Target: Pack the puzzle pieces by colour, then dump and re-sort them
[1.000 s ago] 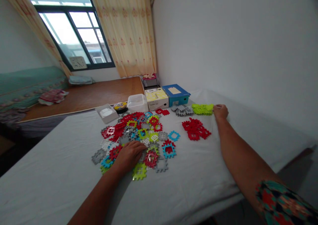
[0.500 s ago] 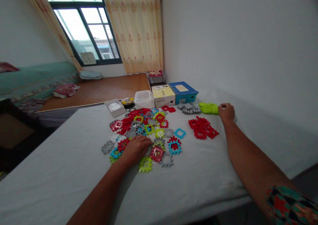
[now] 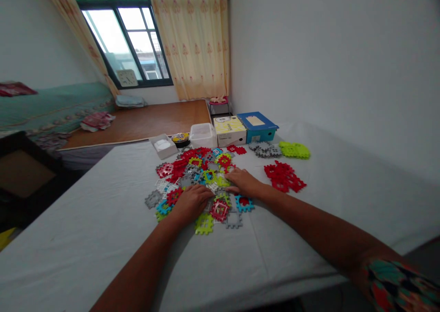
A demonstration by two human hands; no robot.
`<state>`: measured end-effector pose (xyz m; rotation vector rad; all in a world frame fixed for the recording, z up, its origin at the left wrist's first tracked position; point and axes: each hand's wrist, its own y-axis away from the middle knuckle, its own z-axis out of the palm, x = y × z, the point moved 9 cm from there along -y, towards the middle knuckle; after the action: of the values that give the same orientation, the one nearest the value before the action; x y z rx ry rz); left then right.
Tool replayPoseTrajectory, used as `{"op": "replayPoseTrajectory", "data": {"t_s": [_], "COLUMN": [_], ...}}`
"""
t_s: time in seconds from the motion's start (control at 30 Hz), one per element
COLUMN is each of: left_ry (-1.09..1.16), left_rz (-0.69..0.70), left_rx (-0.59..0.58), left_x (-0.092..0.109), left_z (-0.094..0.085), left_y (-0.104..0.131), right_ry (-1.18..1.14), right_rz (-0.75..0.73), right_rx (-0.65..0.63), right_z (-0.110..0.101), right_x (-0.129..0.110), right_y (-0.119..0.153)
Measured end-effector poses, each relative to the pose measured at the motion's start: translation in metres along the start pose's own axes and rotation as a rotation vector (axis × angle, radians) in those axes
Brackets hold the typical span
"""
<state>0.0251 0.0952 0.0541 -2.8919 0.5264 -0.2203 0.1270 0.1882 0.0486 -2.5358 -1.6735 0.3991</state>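
Observation:
A mixed pile of flat, notched plastic building tiles (image 3: 184, 182) in red, grey, blue, green and white lies on the cloth-covered table. My left hand (image 3: 193, 202) rests on the near side of the pile, fingers extended and no tile visibly gripped. Over the pile's right side is my right hand (image 3: 244, 182), its fingers and thumb apart around a green tile (image 3: 222, 181); its fingertips touch or hover just above the tiles, I cannot tell which. To the right are sorted groups: red tiles (image 3: 283, 176), grey tiles (image 3: 264, 149) and green tiles (image 3: 294, 150).
Along the table's far edge stand a white box (image 3: 164, 147), a round tin (image 3: 180, 139), a clear plastic tub (image 3: 202, 135), a yellow-and-white box (image 3: 230, 130) and a blue box (image 3: 258, 126). A wall rises on the right. Beyond the table is a bed (image 3: 161, 117).
My right hand has moved left from the green tiles at the far right to the mixed pile. My left hand has stayed on the pile. The view has shifted slightly.

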Motion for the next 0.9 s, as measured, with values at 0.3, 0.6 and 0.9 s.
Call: {"op": "replayPoseTrajectory", "data": {"t_s": [0.3, 0.6, 0.9], "left_ry": [0.006, -0.015, -0.004], "left_rz": [0.002, -0.004, 0.012], "left_rx": [-0.009, -0.018, 0.019], "left_x": [0.003, 0.002, -0.001], "left_z": [-0.003, -0.001, -0.002], "left_y": [-0.001, 0.000, 0.000], "right_ry": [-0.045, -0.435, -0.699], "right_rz": [0.145, 0.197, 0.280], "right_rx": [0.187, 0.294, 0.598], "right_z": [-0.016, -0.023, -0.064], "right_x": [0.027, 0.043, 0.108], "right_y": [0.003, 0.008, 0.019]}}
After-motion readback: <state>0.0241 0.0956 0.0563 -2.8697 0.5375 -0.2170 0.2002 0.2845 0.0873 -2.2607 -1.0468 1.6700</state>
